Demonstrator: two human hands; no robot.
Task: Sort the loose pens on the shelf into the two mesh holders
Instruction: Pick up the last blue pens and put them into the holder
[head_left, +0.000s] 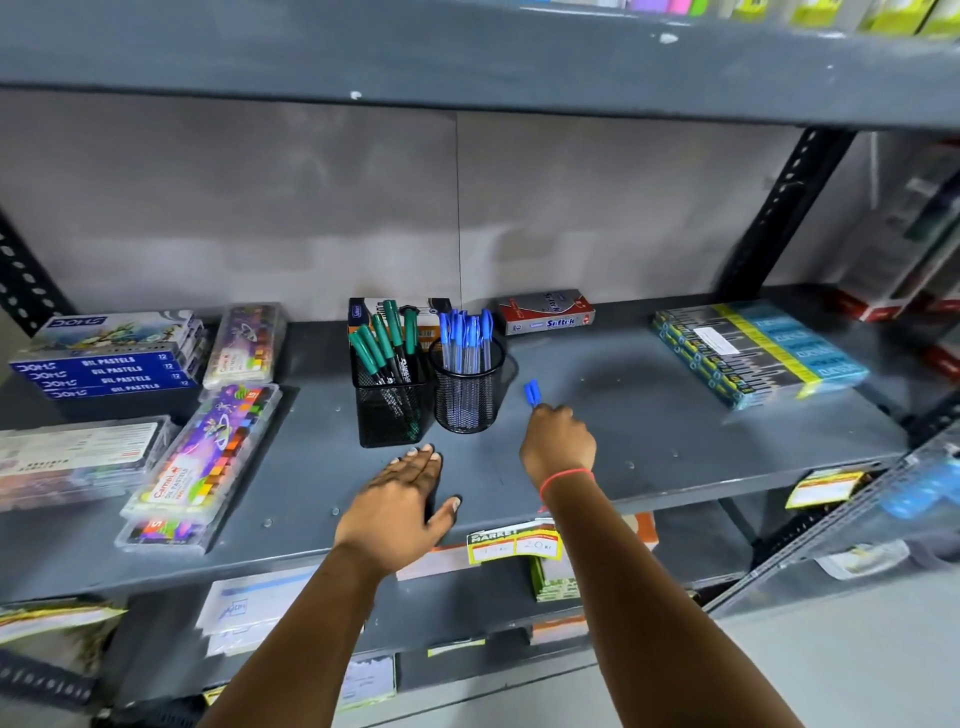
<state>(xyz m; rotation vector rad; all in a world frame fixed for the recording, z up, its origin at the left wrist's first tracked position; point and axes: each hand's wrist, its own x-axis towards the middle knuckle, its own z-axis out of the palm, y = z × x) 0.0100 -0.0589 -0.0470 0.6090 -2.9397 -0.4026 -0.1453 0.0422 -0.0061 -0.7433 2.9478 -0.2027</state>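
Observation:
Two black mesh holders stand mid-shelf. The square holder (390, 415) on the left holds several green-capped markers (384, 343). The round holder (467, 400) beside it holds several blue-capped pens (465, 332). My right hand (558, 441) is shut on one blue-capped pen (532, 392), its cap sticking up, just right of the round holder. My left hand (402, 499) lies flat and empty on the grey shelf (649, 426), fingers spread, in front of the square holder. I see no loose pens lying on the shelf.
Oil pastel boxes (109, 364) and crayon cases (208, 457) fill the shelf's left side. Two small boxes (545, 312) stand at the back behind the holders. A stack of teal packs (758, 348) lies at the right. A shelf board hangs close overhead.

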